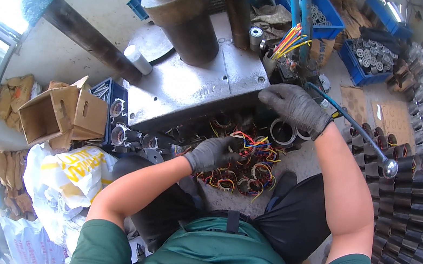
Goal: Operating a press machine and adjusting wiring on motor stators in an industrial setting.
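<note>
Because the stators (240,183) lie heaped low on the floor (223,202) below the front edge of the press bed (189,96), the person's left grip (211,155) hangs down between the knees to meet them. The heap spreads just under and to the right of that grip, its coloured leads (254,143) splayed about the fingertips. Whether those fingers have closed on a lead cannot be told, as the dark glove merges with the tangle there. The right grip (296,109) is released, its fingers laid at the bed's near right corner with nothing seen in them, probably to steady a body bent forward. Just beyond the right grip, loose wires (293,41) stand bunched in a holder, which likely saves them from tangling. A blue lever (357,127) slopes out to the right of the same grip, presumably placed there for easy reach. Well to the left of the left grip, an open box (92,114) lies on its side. Far right of the right grip, metal cylinders (416,190) are packed in tight rows, perhaps to spare room.
</note>
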